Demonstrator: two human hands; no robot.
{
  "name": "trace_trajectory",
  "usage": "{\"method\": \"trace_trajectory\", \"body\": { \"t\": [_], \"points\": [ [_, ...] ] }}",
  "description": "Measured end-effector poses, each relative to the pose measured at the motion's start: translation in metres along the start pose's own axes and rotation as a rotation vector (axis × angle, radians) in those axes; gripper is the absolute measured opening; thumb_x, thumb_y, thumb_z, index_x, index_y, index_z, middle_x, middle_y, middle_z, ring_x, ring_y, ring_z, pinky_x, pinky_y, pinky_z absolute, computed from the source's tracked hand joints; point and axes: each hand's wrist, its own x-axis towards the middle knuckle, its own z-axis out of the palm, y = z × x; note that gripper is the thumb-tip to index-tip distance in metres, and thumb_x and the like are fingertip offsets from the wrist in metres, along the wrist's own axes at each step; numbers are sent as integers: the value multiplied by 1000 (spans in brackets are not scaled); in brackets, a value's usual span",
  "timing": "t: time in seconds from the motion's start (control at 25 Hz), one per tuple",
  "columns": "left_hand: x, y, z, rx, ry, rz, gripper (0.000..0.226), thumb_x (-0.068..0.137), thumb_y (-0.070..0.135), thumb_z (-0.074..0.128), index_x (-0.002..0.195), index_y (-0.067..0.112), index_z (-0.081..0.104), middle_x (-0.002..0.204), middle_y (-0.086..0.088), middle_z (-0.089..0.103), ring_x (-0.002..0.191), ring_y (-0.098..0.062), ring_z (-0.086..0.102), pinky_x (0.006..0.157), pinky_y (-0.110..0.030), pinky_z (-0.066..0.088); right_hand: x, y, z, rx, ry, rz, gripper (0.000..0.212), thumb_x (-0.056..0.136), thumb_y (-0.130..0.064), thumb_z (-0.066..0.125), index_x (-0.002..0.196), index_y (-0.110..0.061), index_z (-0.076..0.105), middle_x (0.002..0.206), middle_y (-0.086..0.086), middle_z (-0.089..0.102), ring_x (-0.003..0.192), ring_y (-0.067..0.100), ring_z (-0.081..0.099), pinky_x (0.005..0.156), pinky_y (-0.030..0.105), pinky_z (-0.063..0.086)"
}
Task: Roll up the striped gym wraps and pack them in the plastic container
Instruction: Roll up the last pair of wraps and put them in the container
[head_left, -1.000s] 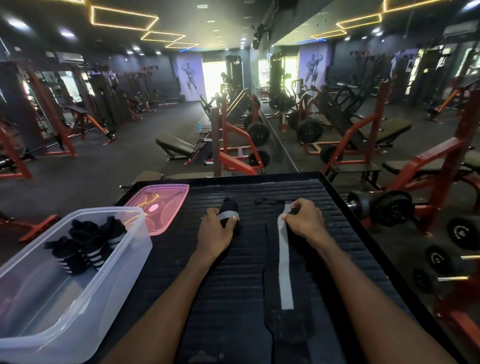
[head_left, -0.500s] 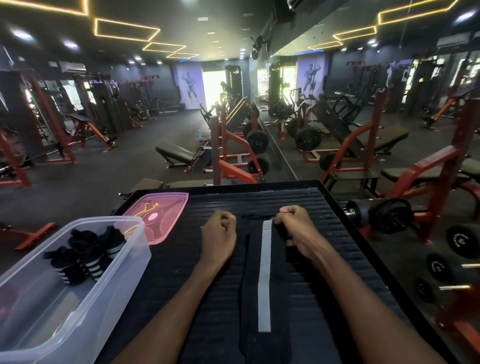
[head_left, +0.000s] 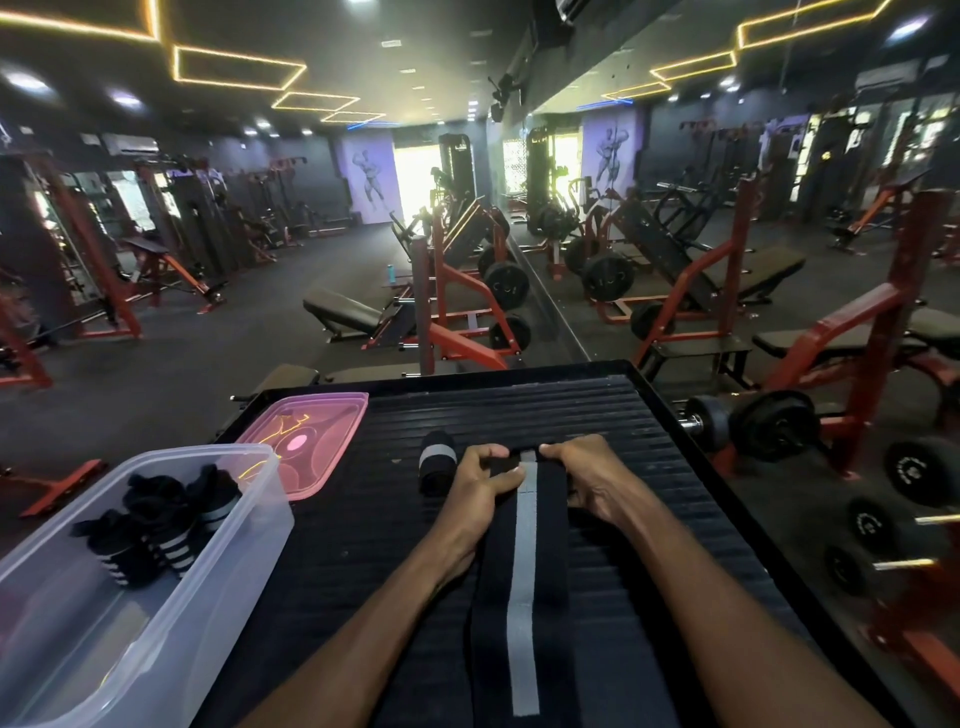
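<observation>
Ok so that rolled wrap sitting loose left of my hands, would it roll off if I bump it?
The rolled wrap lies on its side, so it probably rolls easily. The ribbed mat may slow it. It looks like soft cloth, likely light.

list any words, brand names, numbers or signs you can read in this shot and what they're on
No text can be read anywhere in this view.
Weight plates: faint raised markings, too blurred to read.
Dumbbell ends: pale marks, too small to read.
Wall mural: a figure only, no words visible.
Pink lid: only a reflected glare, no label.
Flat wrap: a plain grey stripe, no print.
Plastic container: no label visible.
</observation>
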Motion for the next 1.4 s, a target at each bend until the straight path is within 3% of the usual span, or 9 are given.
{"method": "trace_trajectory", "body": {
  "t": [0.2, 0.32, 0.4, 0.52, 0.68, 0.84, 1.0, 1.2, 1.4],
  "points": [
    [9, -3, 2, -97, 71, -127, 35, 91, 20, 69, 116, 7, 47, 98, -8, 68, 81, -16, 69, 65, -29, 54, 4, -2, -2, 71, 44, -78, 20, 84, 13, 57, 84, -4, 67, 82, 17, 71, 68, 26, 68, 60, 35, 58],
    [21, 5, -3, -253, 1, -114, 43, 93, 32, 67, 112, -6, 61, 102, -18, 74, 95, -30, 73, 85, -39, 57, -2, -4, 4, 98, -69, -99, 29, 82, 18, 52, 93, 1, 73, 91, 20, 76, 81, 31, 75, 76, 41, 62],
    [26, 13, -4, -204, 47, -95, 40, 93, 34, 66, 114, -1, 68, 105, -17, 76, 101, -31, 73, 95, -44, 56, -7, -6, 7, 77, -145, -117, 33, 82, 17, 52, 98, -1, 75, 93, 20, 77, 84, 30, 76, 75, 38, 63],
    [32, 13, -8, -92, 172, -59, 29, 91, 28, 71, 105, 3, 73, 96, -14, 78, 90, -26, 75, 85, -39, 60, -10, -8, 7, 27, -168, -164, 23, 86, 8, 60, 97, -4, 76, 93, 17, 78, 85, 26, 75, 73, 34, 60],
    [31, 7, -19, -42, 189, -18, 26, 87, 28, 75, 97, 4, 75, 89, -11, 78, 82, -22, 76, 66, -28, 58, -4, -2, 11, -136, -116, -390, 4, 89, -10, 73, 89, -12, 77, 93, 7, 78, 90, 17, 72, 85, 31, 57],
    [30, 4, -28, -153, 82, -6, 21, 81, 20, 79, 96, 6, 75, 93, -15, 77, 86, -28, 74, 77, -35, 58, 1, 1, 9, -163, -142, -432, 8, 90, -8, 72, 86, -13, 77, 90, 8, 78, 86, 15, 71, 86, 33, 57],
    [30, 3, -29, -159, 46, 64, 2, 82, 10, 77, 84, 10, 76, 86, -11, 76, 79, -19, 71, 72, -30, 57, -2, 0, 8, -164, -197, -464, 9, 90, -4, 71, 92, -10, 77, 91, 8, 78, 88, 15, 71, 88, 33, 56],
    [28, 4, -30, -63, 47, 154, 4, 82, 7, 77, 83, 10, 77, 85, -7, 77, 81, -16, 72, 77, -28, 56, -6, -3, 8, -131, -208, -512, 16, 86, 4, 72, 91, -9, 79, 96, 19, 77, 88, 19, 72, 89, 33, 57],
    [28, 5, -31, -131, 38, 137, 15, 79, -4, 76, 77, 10, 76, 86, -11, 75, 85, -22, 70, 90, -38, 56, -7, -3, 9, -86, -249, -478, 19, 83, 10, 72, 92, -5, 78, 93, 10, 78, 88, 15, 74, 82, 23, 57]
  ]
}}
